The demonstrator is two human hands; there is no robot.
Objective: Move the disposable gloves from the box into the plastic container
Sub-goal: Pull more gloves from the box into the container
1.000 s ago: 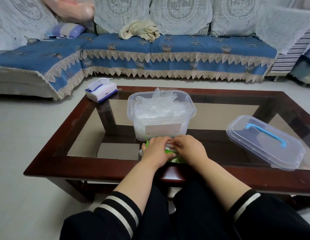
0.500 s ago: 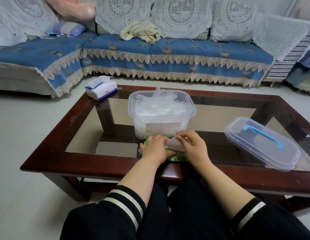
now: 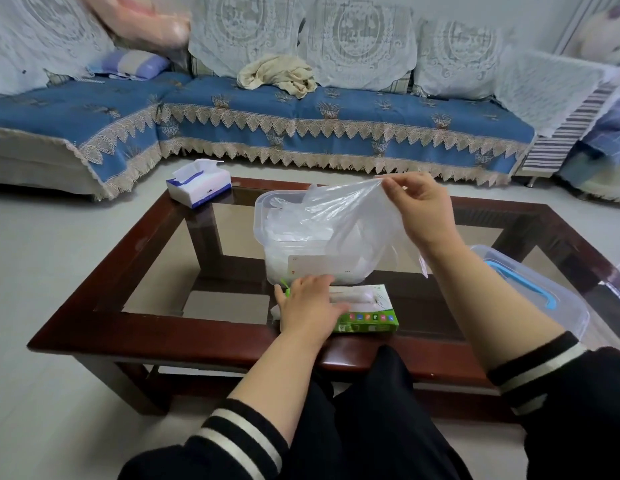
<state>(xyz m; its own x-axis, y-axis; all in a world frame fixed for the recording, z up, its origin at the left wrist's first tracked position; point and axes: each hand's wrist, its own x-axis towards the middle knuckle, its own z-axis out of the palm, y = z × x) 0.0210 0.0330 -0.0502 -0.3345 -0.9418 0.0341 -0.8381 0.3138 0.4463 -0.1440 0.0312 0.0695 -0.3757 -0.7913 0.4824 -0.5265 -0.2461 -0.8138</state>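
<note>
change: one glove [image 3: 350, 216] has been drawn from the box [image 3: 367, 311] and lifted over the plastic container [image 3: 267, 237] | grip: pinched by right hand [image 3: 423, 209]; left hand [image 3: 312, 303] flat on box | task: release pending, near-centre desk [image 3: 128, 323]

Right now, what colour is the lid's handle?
Light blue; the lid's handle shows in the head view.

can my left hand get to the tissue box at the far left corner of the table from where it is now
Probably yes. The left hand rests flat on the glove box and holds nothing, and the table between it and the tissue box looks bare; it would need a long forward reach.
</note>
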